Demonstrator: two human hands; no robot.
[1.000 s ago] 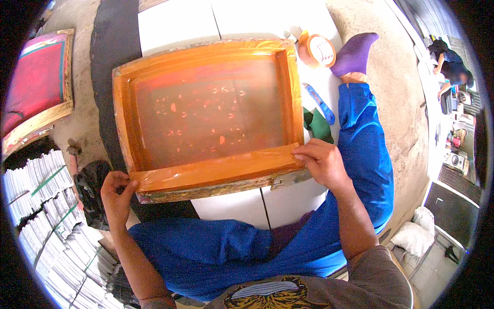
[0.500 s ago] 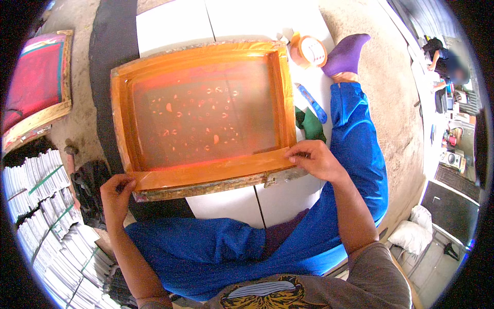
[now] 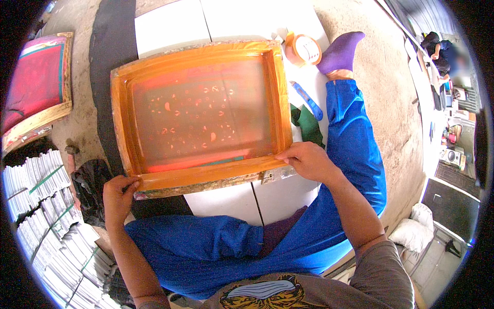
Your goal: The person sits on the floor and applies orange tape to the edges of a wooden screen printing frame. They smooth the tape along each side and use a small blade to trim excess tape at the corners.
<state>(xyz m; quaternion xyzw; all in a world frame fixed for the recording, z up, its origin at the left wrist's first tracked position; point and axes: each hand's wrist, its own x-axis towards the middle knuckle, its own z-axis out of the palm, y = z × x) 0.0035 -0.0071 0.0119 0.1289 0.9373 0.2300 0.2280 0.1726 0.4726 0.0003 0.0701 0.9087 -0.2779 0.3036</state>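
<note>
White panels (image 3: 226, 203) make the widest surface here, and upon them lies a framed screen (image 3: 200, 108), flat, its wooden border covered mostly with orange tape. At the near left stand bundled paper stacks (image 3: 46, 226), tied with green bands. At the far left there is a red screen (image 3: 38, 85) in a wooden frame. Along the near side of the framed screen runs an orange strip (image 3: 211, 174). The two hands are narrow, thumb against fingers: the left hand (image 3: 119, 198) pinches the strip at its left end, the right hand (image 3: 309, 161) near its right end. To the right of the frame are an orange tape roll (image 3: 304, 50), farthest, then a green piece (image 3: 309, 124) and, just beside it, a slim blue tool (image 3: 307, 101).
</note>
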